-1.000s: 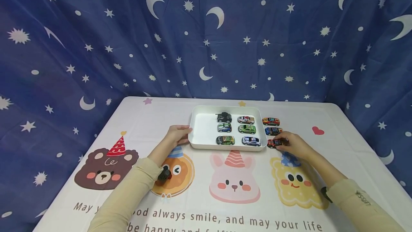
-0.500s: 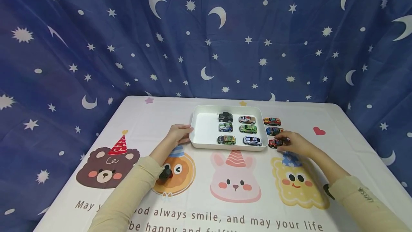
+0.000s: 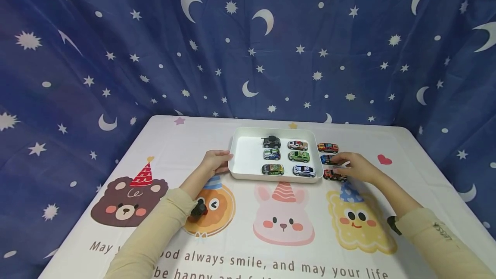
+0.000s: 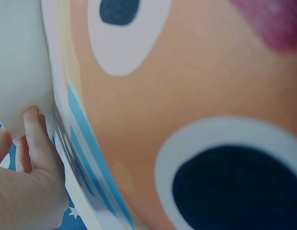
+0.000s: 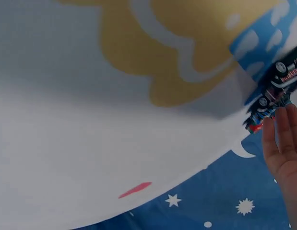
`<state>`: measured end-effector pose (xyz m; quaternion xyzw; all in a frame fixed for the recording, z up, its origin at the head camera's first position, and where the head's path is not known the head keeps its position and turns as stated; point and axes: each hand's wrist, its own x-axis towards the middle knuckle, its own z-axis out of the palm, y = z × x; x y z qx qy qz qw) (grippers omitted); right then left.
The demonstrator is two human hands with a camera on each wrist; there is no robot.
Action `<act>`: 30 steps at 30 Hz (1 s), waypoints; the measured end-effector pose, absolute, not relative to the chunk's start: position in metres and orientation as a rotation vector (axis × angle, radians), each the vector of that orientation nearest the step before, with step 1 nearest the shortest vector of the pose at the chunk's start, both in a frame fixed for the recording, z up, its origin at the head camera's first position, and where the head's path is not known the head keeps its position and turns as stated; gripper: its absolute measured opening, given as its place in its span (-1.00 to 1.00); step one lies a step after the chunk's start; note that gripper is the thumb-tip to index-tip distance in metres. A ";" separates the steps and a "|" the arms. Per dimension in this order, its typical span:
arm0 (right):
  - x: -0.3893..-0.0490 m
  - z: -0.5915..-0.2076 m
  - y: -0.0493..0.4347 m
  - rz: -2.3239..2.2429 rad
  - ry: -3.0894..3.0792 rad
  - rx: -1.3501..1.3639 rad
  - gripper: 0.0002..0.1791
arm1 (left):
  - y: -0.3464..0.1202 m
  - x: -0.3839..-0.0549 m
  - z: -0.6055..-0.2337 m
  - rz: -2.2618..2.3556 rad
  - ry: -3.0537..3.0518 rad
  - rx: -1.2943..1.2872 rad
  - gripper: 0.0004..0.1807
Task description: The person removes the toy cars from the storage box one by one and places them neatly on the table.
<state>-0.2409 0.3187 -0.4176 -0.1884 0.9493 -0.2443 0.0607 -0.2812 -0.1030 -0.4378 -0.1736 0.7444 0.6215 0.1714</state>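
My left hand (image 3: 214,161) grips the left side of a white tray (image 3: 244,150), pinching its wall between thumb and fingers; the left wrist view shows this grip too. Two columns of toy cars stand in the tray, among them a black one with a turret (image 3: 271,142) and a green one (image 3: 299,156). Outside the right wall, a red-yellow car (image 3: 328,147), a blue car (image 3: 327,159) and a red-black car (image 3: 335,175) form a column. My right hand (image 3: 356,168) is over the right end of the blue car, partly hiding it. Its fingers look straight in the right wrist view.
A white tablecloth (image 3: 217,132) printed with cartoon faces and lettering covers the table. Behind it hangs a blue curtain (image 3: 248,55) with moons and stars. The tray's left part shows bare white floor.
My right hand has let go of the red-black car and moved a little away from me, to the blue car. The left hand keeps its hold on the tray.
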 end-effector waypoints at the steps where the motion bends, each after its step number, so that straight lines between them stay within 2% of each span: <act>1: -0.242 -0.416 0.318 -0.747 2.880 -0.577 -0.61 | -0.104 -0.281 -0.438 1.761 2.116 -0.496 -0.56; 30: -0.285 -0.381 0.272 -0.788 2.929 -0.639 -0.62 | -0.105 -0.281 -0.438 1.795 2.100 -0.480 -0.58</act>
